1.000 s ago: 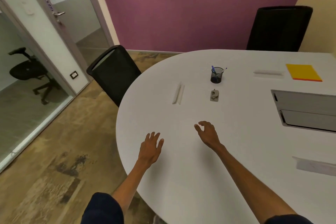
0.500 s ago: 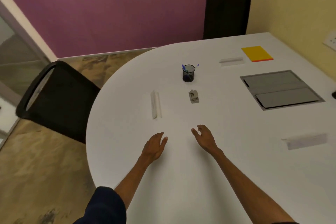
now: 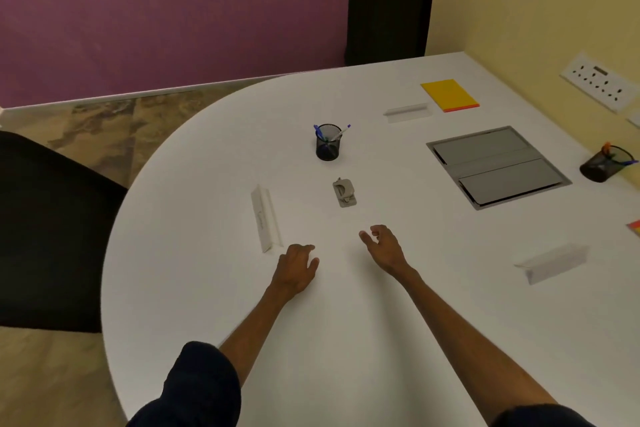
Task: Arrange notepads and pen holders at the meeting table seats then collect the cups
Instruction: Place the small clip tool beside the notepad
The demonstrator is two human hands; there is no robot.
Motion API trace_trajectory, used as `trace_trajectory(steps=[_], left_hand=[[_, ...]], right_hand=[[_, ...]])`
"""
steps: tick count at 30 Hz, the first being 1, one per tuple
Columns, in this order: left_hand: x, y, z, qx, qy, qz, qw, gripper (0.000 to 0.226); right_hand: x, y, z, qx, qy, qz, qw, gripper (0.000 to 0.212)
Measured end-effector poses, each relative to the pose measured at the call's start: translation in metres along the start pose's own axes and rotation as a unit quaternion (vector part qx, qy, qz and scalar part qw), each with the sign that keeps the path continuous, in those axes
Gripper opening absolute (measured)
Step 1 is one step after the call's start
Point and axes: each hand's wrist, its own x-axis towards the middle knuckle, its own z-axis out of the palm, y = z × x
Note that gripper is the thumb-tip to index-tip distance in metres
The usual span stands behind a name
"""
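The pen holder [image 3: 328,144] is seen well beyond the left hand [image 3: 297,270] and the nearer right hand [image 3: 383,248]; both are loosened, empty.

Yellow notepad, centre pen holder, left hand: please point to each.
yellow notepad [image 3: 448,94], head view, top cover.
centre pen holder [image 3: 328,148], head view, mesh wall.
left hand [image 3: 296,270], head view, its back.

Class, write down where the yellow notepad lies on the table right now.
In the head view the yellow notepad lies flat on the far right of the white table, in front of the far black chair, beside a white name card.
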Motion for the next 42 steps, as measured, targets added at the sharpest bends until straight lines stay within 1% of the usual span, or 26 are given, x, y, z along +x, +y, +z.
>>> trace_trajectory(steps=[3, 8, 10, 14, 16, 18, 21, 23, 25, 28, 32, 36, 39, 42], left_hand=[[0.038, 0.0, -0.005, -0.005, 0.004, 0.014, 1.0, 0.043], [0.105, 0.006, -0.006, -0.018, 0.005, 0.038, 0.999, 0.043], [0.132, 0.008, -0.007, -0.027, -0.002, 0.039, 0.999, 0.05], [0.187, 0.013, -0.011, -0.003, -0.034, 0.046, 0.998, 0.077], [0.214, 0.016, -0.01, 0.016, -0.037, 0.055, 0.998, 0.083], [0.238, 0.019, -0.008, 0.028, -0.035, 0.068, 0.997, 0.082], [0.265, 0.022, 0.0, 0.04, -0.042, 0.102, 0.993, 0.079], [0.277, 0.024, 0.005, 0.06, -0.062, 0.118, 0.989, 0.08], [0.288, 0.024, 0.009, 0.071, -0.069, 0.124, 0.987, 0.075], [0.294, 0.024, 0.011, 0.052, -0.037, 0.128, 0.99, 0.056], [0.279, 0.018, 0.014, 0.01, -0.011, 0.125, 0.992, 0.04], [0.246, 0.01, 0.021, -0.048, 0.02, 0.122, 0.991, 0.029], [0.22, 0.012, 0.018, -0.067, 0.022, 0.118, 0.991, 0.034], [0.19, 0.022, 0.009, -0.141, -0.005, 0.092, 0.986, 0.036]], right_hand=[[0.032, -0.004, -0.003, -0.001, 0.004, 0.002, 1.0, 0.053], [0.095, -0.005, -0.002, 0.033, 0.002, 0.014, 0.999, 0.055], [0.12, -0.002, 0.0, 0.037, -0.004, 0.024, 0.999, 0.055], [0.165, 0.005, 0.01, 0.037, -0.01, 0.025, 0.999, 0.056], [0.185, 0.009, 0.017, 0.037, -0.016, 0.024, 0.999, 0.059], [0.202, 0.014, 0.026, 0.031, -0.022, 0.025, 0.999, 0.064], [0.219, 0.022, 0.039, -0.023, -0.03, 0.011, 0.999, 0.076], [0.226, 0.026, 0.046, -0.095, -0.034, 0.0, 0.995, 0.083], [0.231, 0.026, 0.054, -0.164, -0.032, -0.011, 0.986, 0.085], [0.232, 0.024, 0.064, -0.203, -0.002, -0.012, 0.979, 0.083], [0.222, 0.027, 0.069, -0.205, 0.037, -0.029, 0.978, 0.067], [0.202, 0.031, 0.061, -0.186, -0.005, -0.055, 0.981, 0.059], [0.18, 0.033, 0.044, -0.134, -0.047, -0.061, 0.988, 0.056], [0.152, 0.034, 0.024, -0.057, -0.084, -0.071, 0.992, 0.056]])
